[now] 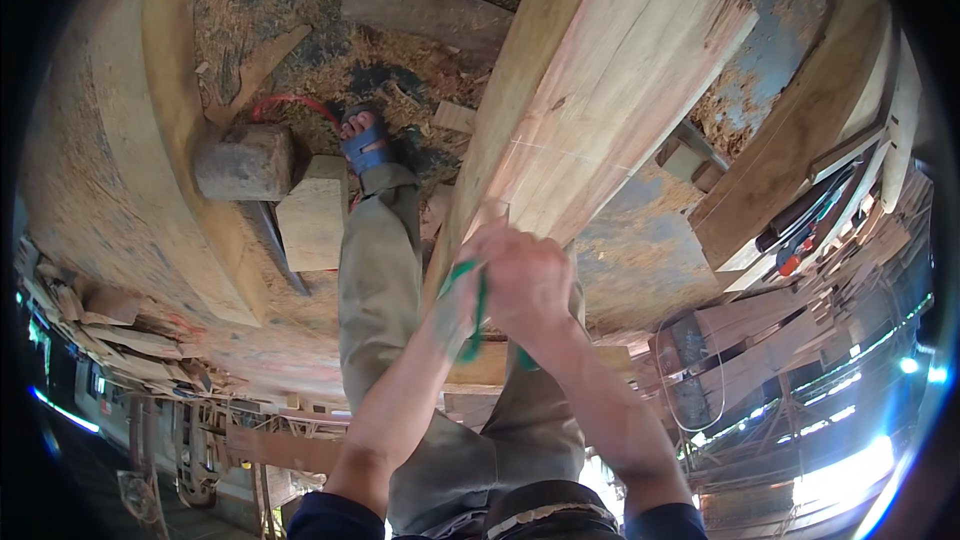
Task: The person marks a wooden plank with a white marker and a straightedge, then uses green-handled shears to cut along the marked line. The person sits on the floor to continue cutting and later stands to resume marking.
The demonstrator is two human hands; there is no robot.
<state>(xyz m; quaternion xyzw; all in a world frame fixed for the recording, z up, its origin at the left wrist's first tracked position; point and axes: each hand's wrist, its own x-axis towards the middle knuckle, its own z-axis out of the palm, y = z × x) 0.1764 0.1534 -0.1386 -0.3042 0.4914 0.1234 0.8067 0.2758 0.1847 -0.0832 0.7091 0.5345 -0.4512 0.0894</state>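
Head view | left hand [484, 252], right hand [532, 275] together – blurred, centre | wooden beam [610, 90] – toward 1 o'clock | mallet [243, 162], 10 o'clock

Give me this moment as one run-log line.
left hand: beside right hand, over timber beam | grip: unclear, blurred | green strip: near left wrist | wooden mallet: left of blue sandal

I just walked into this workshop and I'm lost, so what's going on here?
A person has the left hand and right hand together over a thick beam. Both are blurred, so what they grip is unclear; something green shows by the left one. A faint line crosses the beam beyond them. A mallet lies to the left.
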